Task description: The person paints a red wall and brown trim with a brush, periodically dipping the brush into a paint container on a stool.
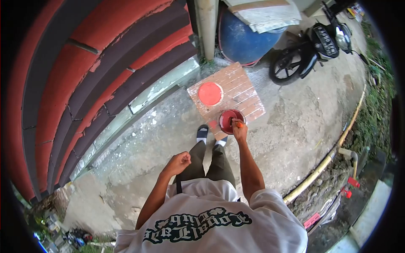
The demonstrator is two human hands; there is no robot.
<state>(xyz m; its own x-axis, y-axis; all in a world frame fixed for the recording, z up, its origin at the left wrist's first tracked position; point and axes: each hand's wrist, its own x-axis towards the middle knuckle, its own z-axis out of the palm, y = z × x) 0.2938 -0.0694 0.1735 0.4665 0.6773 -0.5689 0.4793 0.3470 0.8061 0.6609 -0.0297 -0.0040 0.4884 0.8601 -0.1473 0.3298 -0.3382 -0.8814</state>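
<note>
Down on the brown board point(236, 88), the open paint can point(231, 120) sits at its near right edge, its red lid point(210, 93) lying just left and farther off. Right hand point(239, 130) grips an orange-handled tool point(238, 124) at the can. Left hand point(179, 162) hangs loosely curled, empty, well apart. A motorcycle point(312, 46) stands far right.

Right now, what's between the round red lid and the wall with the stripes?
In the head view, only bare board and grey concrete ground lie between the red lid and the striped wall.

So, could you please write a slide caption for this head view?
Right hand dips an orange-handled tool into a red paint can on a tiled board; left hand fisted.
</note>
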